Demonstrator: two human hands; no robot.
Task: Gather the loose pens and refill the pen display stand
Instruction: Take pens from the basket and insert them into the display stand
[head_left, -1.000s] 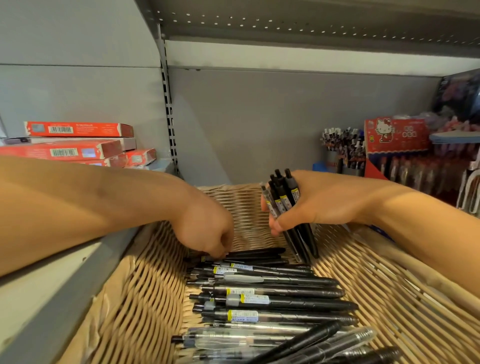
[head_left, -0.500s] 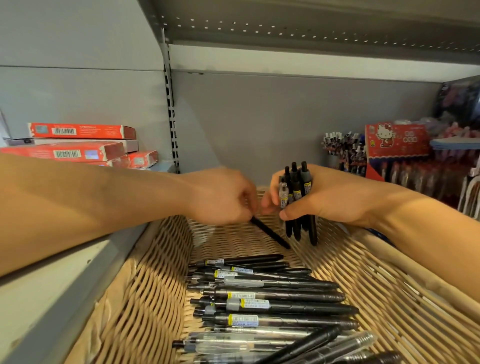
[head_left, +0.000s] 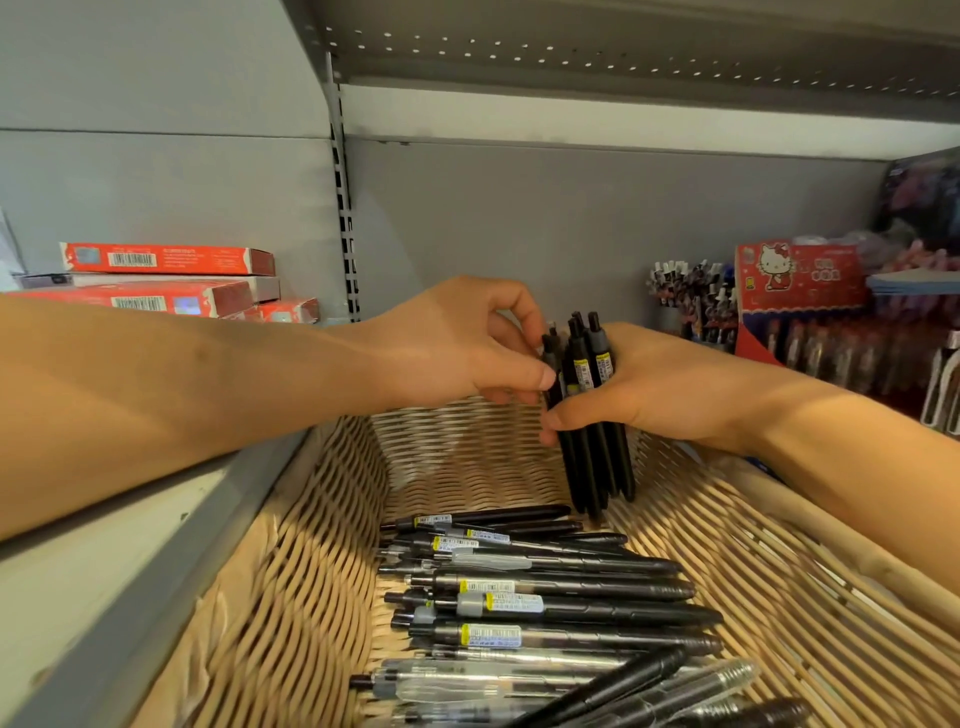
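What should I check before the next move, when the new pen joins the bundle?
1. Right hand grips the pen bundle: ok.
2. Bundle upright, clicker ends up: ok.
3. Left hand pinches a pen against the bundle: ok.
4. Bundle tips clear of the loose pens: ok.
5. Pens left in the wicker basket: not ok, many remain.
6. Display stand position: cannot tell.

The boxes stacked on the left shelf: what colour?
Red, with white barcode labels; the boxes show in the head view.
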